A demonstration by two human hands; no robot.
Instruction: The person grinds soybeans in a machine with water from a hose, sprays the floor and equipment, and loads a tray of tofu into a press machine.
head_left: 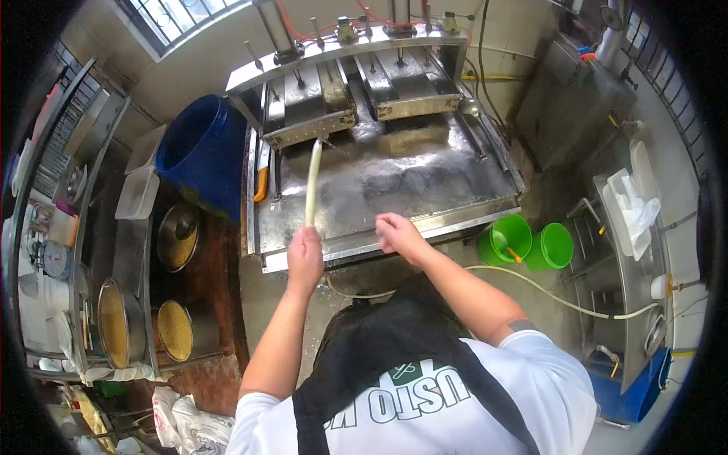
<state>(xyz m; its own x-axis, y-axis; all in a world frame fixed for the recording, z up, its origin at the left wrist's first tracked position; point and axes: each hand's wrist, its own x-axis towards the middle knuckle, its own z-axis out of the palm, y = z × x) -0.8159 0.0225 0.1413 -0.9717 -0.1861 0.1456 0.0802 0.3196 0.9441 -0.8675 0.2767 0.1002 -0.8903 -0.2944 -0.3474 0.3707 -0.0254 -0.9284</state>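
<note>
My left hand [305, 256] is closed around a pale hose [312, 182]. The hose's free end points away from me, toward the metal press [315, 125] at the back of the steel table [364, 205]. Wet, shiny patches cover the tabletop. Over the table's front edge is my right hand [396, 235], its fingers curled in and slightly blurred, with nothing visible in them. More of the hose [531, 280] runs along the floor to the right.
Two green buckets [550, 246] stand right of the table, one holding an orange-handled tool. A blue barrel [201, 144] is at the left. Metal pots [177, 331] with yellowish contents sit on the left. An orange-handled tool [262, 182] lies at the table's left edge. A sink counter [633, 303] is at right.
</note>
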